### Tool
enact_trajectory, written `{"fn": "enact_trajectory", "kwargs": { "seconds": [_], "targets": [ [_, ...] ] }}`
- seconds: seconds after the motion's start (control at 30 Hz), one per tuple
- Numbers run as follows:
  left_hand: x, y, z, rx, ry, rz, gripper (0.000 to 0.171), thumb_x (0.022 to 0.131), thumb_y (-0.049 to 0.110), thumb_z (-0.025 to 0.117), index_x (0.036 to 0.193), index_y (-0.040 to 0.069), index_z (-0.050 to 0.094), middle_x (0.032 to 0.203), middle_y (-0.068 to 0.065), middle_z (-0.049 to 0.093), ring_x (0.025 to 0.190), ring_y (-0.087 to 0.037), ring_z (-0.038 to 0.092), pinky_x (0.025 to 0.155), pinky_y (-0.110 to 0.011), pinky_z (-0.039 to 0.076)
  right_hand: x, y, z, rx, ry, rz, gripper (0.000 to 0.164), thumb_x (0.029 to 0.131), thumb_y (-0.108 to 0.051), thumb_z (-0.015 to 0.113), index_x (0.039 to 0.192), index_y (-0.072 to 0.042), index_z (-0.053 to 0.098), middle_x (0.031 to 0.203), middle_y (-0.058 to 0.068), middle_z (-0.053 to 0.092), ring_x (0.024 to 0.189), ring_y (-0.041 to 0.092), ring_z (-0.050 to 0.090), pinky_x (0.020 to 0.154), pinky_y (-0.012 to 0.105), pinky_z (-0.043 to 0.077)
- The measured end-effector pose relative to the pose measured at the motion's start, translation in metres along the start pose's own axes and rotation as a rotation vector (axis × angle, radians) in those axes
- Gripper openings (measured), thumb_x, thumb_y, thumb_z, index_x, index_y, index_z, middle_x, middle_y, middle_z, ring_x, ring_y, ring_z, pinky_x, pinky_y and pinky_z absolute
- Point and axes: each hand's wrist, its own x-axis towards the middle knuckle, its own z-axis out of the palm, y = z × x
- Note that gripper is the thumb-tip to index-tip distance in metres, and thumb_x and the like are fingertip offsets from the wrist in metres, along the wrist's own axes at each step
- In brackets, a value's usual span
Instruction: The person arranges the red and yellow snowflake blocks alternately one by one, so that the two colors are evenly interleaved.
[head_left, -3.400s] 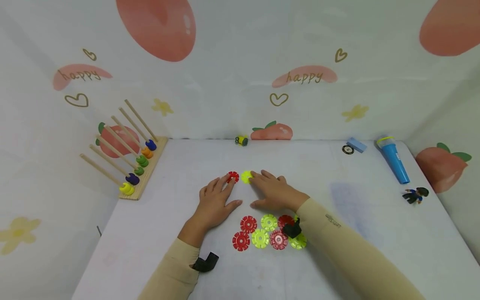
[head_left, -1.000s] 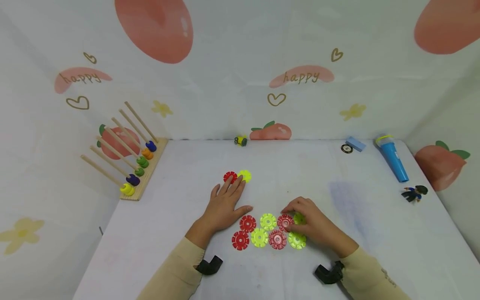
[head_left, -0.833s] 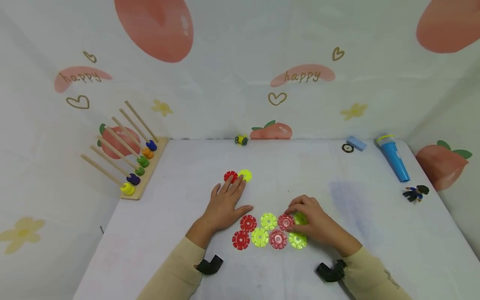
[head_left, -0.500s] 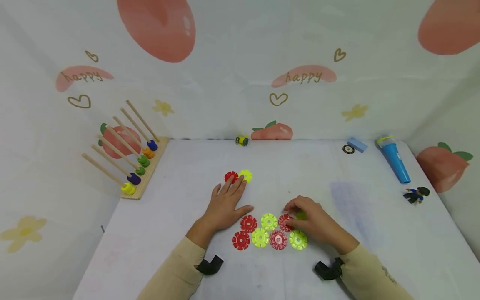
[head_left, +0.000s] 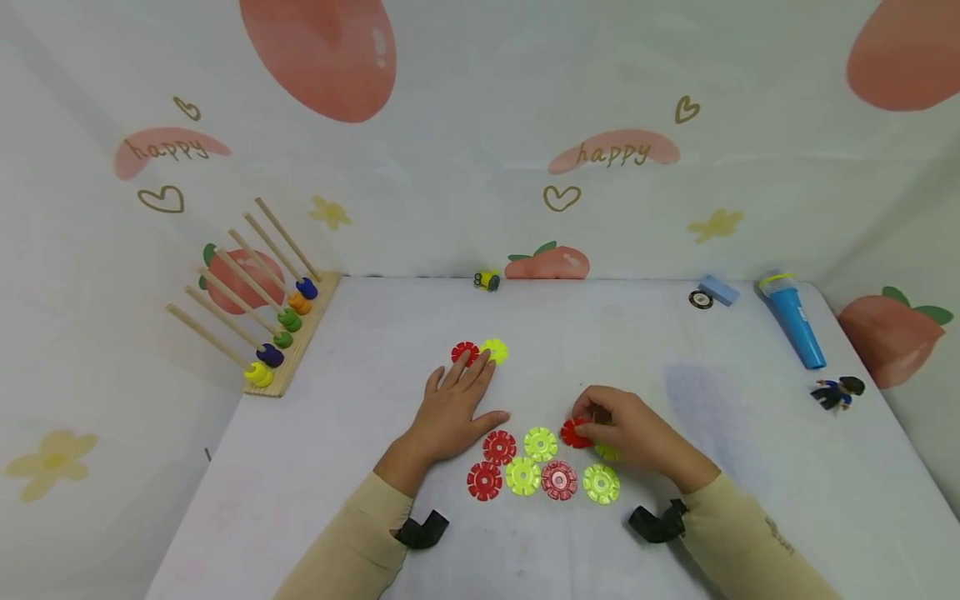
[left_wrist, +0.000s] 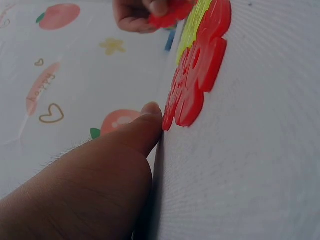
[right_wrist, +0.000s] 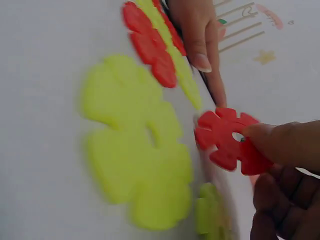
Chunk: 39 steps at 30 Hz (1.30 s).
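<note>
My right hand point(head_left: 636, 429) pinches a red notched plastic disc point(right_wrist: 224, 136) between thumb and fingers. The disc is tilted up off the table, clearest in the right wrist view. Straight fingertips of my left hand point(head_left: 447, 418) rest on a red disc point(head_left: 463, 351) and a yellow disc point(head_left: 497, 348) farther back. In front lie two rows of red and yellow-green discs, such as a red disc point(head_left: 484, 481) and a yellow-green disc point(head_left: 522, 476). Another yellow-green disc point(head_left: 607, 452) is partly hidden under my right hand.
A wooden peg rack point(head_left: 300, 350) with coloured beads stands at the left. Along the back are a small yellow-green toy point(head_left: 487, 280), a black round chip point(head_left: 701, 299) and a blue block point(head_left: 718, 290). A blue toy microphone point(head_left: 797, 327) and a toy figure point(head_left: 838, 392) lie right.
From the back pair, my right hand has come to the front group, taken a red disc there and lifted it. My left hand has shifted right, and the back red and yellow discs now sit closer together.
</note>
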Motion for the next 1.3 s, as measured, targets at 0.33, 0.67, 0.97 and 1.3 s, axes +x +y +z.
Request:
{"fn": "enact_trajectory", "kwargs": {
  "seconds": [0.33,0.67,0.97,1.3],
  "targets": [
    [0.0,-0.001,0.003,0.003,-0.005,-0.001,0.087,0.087,0.071,0.04,0.154,0.018,0.022,0.159,0.002,0.012,0.144,-0.026,0.004,0.108,-0.058,0.008,0.061,0.0,-0.012,0.168,0.12,0.157,0.012,0.093,-0.02,0.064,0.104,-0.013,0.062,0.091,0.005,0.06,0.08,0.024,0.057,0.066,0.035,0.052],
    [0.002,-0.003,0.007,-0.007,-0.002,-0.001,0.088,0.086,0.072,0.04,0.154,0.019,0.02,0.16,0.003,0.009,0.144,-0.024,0.0,0.108,-0.057,0.005,0.08,-0.005,0.001,-0.078,0.122,0.1,0.038,0.092,-0.019,0.065,0.127,-0.008,0.056,0.123,0.009,0.053,0.104,0.025,0.055,0.087,0.04,0.048],
    [0.001,-0.004,0.004,0.015,-0.007,-0.009,0.089,0.086,0.073,0.038,0.154,0.02,0.019,0.16,0.004,0.008,0.144,-0.024,0.001,0.108,-0.057,0.005,0.066,-0.021,0.016,-0.657,-0.073,-0.106,0.073,0.087,-0.049,0.065,0.146,-0.012,0.042,0.151,0.008,0.034,0.135,0.034,0.028,0.097,0.058,0.034],
    [0.001,-0.004,0.006,0.012,-0.009,-0.003,0.088,0.086,0.073,0.038,0.154,0.021,0.019,0.16,0.004,0.008,0.144,-0.024,0.0,0.108,-0.057,0.006,0.083,-0.03,0.019,-0.63,-0.098,-0.121,0.078,0.084,-0.052,0.067,0.146,-0.012,0.041,0.151,0.007,0.034,0.138,0.027,0.027,0.098,0.057,0.032]
  ]
}}
